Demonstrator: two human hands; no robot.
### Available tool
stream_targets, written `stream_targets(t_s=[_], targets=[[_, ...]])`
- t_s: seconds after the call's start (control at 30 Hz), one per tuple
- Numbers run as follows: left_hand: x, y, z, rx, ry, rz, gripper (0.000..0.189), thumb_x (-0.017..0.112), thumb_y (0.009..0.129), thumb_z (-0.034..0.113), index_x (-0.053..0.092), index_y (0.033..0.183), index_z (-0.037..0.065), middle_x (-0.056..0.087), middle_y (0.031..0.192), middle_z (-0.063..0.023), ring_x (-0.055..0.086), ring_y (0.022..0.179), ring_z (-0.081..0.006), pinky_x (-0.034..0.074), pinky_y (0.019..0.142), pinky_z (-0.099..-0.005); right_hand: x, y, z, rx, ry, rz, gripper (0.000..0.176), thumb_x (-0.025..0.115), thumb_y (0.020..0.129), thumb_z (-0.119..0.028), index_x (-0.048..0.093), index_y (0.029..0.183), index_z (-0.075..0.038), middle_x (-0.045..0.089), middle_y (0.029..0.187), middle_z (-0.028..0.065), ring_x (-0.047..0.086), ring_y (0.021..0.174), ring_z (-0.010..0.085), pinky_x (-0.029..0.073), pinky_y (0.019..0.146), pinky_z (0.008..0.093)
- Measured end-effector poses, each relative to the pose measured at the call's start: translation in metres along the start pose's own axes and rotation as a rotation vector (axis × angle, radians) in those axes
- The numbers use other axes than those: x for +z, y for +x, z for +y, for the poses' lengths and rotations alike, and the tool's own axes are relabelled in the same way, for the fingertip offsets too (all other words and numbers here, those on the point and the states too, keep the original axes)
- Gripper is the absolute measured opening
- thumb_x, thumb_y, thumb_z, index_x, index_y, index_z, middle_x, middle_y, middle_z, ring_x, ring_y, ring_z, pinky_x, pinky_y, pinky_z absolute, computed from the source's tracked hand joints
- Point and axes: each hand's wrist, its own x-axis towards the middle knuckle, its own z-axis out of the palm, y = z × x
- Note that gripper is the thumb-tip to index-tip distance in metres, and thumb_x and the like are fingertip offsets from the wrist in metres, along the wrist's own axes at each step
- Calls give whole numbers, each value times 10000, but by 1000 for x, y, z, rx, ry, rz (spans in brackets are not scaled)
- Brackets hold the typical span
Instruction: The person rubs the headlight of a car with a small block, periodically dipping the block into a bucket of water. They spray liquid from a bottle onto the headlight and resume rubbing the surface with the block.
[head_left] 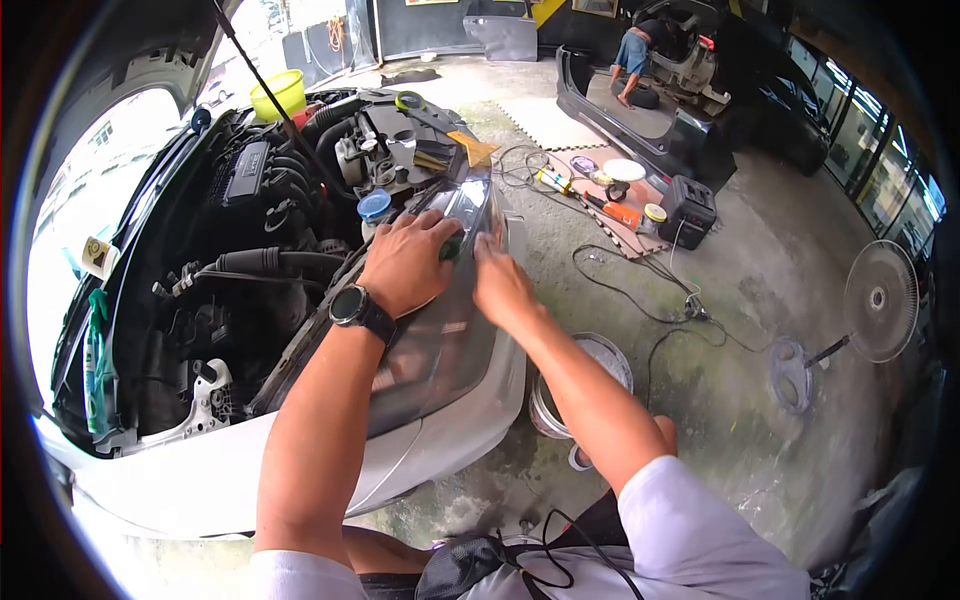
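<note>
Nearest, centre of frame: both bare hands on the car's headlight point(430, 365), which runs from upper centre down to lower centre. Left hand point(402, 262), watch point(348, 304) on wrist, lies palm down with fingers spread over the lens, part of a dark green piece point(452, 246) showing by the thumb; cannot tell if its grip closes on that or just presses it, likely flat for even contact. Right hand point(500, 282) at the outer edge, fingers bent in, grip mostly closed-looking; contents hidden, cannot tell, probably there to steady or feel the rim.

Just beside the right forearm, lower centre, a bucket point(541, 408) on the floor, probably placed for easy reach. Left of frame, open engine bay, prop rod point(262, 82) slanting at upper left, likely holding the hood up. Blue cap point(375, 205) near the left fingers. Upper centre, yellow spreader point(474, 149) and green-rimmed roll point(409, 100) on the car's front edge, seemingly parked within reach; yellow tub point(280, 95) behind.

Right side, fan point(878, 298) upright, maybe for airflow. Upper right, orange tool point(617, 213) on a mat beside a black box point(688, 210), cords trailing. Farthest, another person point(634, 55) bending by a second car
</note>
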Motion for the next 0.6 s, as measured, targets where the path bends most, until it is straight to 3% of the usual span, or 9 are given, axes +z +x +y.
stream_targets(t_s=[0.13, 0.17, 0.27, 0.37, 0.5, 0.6], targets=[[-1, 5, -2, 11, 11, 53, 502, 723, 826, 206, 688, 1323, 141, 674, 1350, -82, 631, 1224, -358, 493, 1027, -503, -34, -14, -41, 183, 38, -162, 563, 467, 935, 25, 430, 1471, 192, 528, 1462, 406, 604, 1304, 516, 537, 1089, 498], [1, 6, -5, 14, -2, 60, 500, 724, 824, 209, 690, 1318, 139, 679, 1338, -81, 634, 1217, -360, 495, 1024, -498, -18, -27, -42, 79, -54, -83, 581, 467, 928, 31, 419, 1485, 188, 499, 1486, 419, 594, 1308, 538, 534, 1092, 505], [0, 3, -4, 5, 14, 44, 483, 734, 842, 215, 697, 1320, 152, 684, 1318, -74, 641, 1215, -338, 511, 971, -514, -29, -22, -47, 117, 44, -98, 563, 467, 938, 19, 425, 1468, 207, 534, 1457, 412, 607, 1300, 520, 540, 1080, 510], [-1, 4, -2, 12, -17, 41, 469, 735, 847, 214, 698, 1311, 153, 684, 1304, -75, 637, 1215, -345, 509, 976, -520, -10, 13, -9, 55, -15, -71, 539, 462, 940, 16, 456, 1441, 213, 518, 1470, 414, 631, 1260, 520, 550, 1063, 517], [5, 3, -5, 14, 15, 74, 488, 730, 820, 192, 700, 1303, 134, 682, 1328, -79, 652, 1175, -358, 507, 1027, -487, -21, -36, -62, 9, -118, -12, 538, 466, 942, 13, 457, 1449, 193, 519, 1477, 399, 652, 1225, 521, 580, 1009, 533], [2, 3, -4, -2, -11, 61, 490, 726, 826, 194, 696, 1313, 140, 679, 1334, -80, 644, 1187, -361, 505, 1031, -489, -37, -12, -55, 187, -54, -235, 549, 459, 959, -1, 436, 1479, 173, 519, 1494, 376, 651, 1226, 519, 577, 1011, 528]])
